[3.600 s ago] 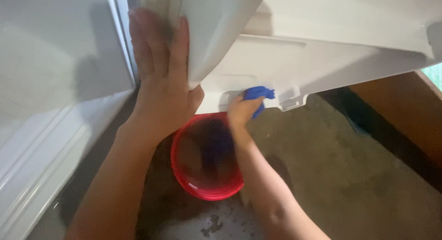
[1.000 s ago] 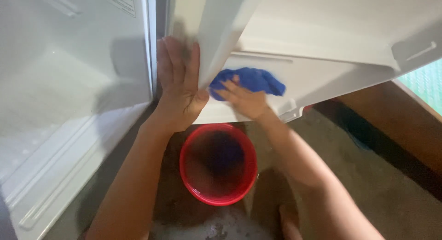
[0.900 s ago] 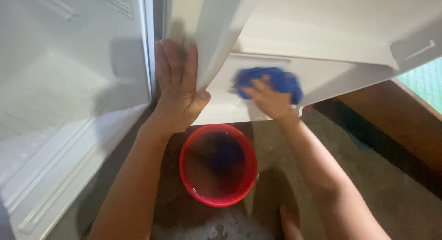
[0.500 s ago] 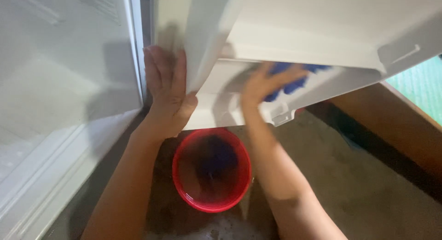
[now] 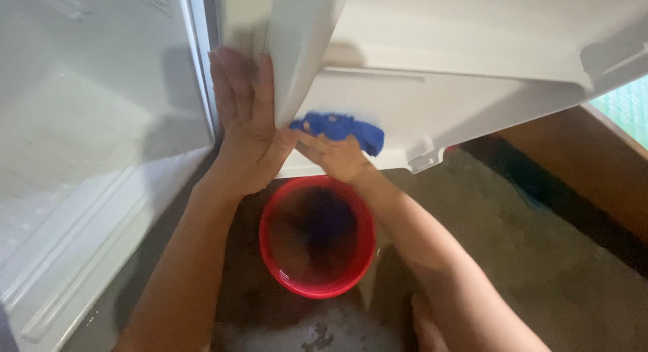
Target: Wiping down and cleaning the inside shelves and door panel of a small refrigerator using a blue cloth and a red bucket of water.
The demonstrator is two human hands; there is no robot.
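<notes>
We note a rough, wet concrete floor (image 5: pixel 526 257) with a red bucket (image 5: pixel 317 234) standing below an open white refrigerator door (image 5: pixel 472 89). Our left hand (image 5: pixel 246 132) lies flat, fingers extended, bracing the door's edge. Our right hand (image 5: pixel 337 156) presses a blue cloth (image 5: pixel 341 126) against the door's lower inner panel, just beside the left hand.

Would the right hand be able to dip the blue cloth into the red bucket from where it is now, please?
Probably yes. The right hand presses the blue cloth against the white panel directly above the red bucket, whose open mouth has nothing over it. The left hand sits off to the side.
</notes>
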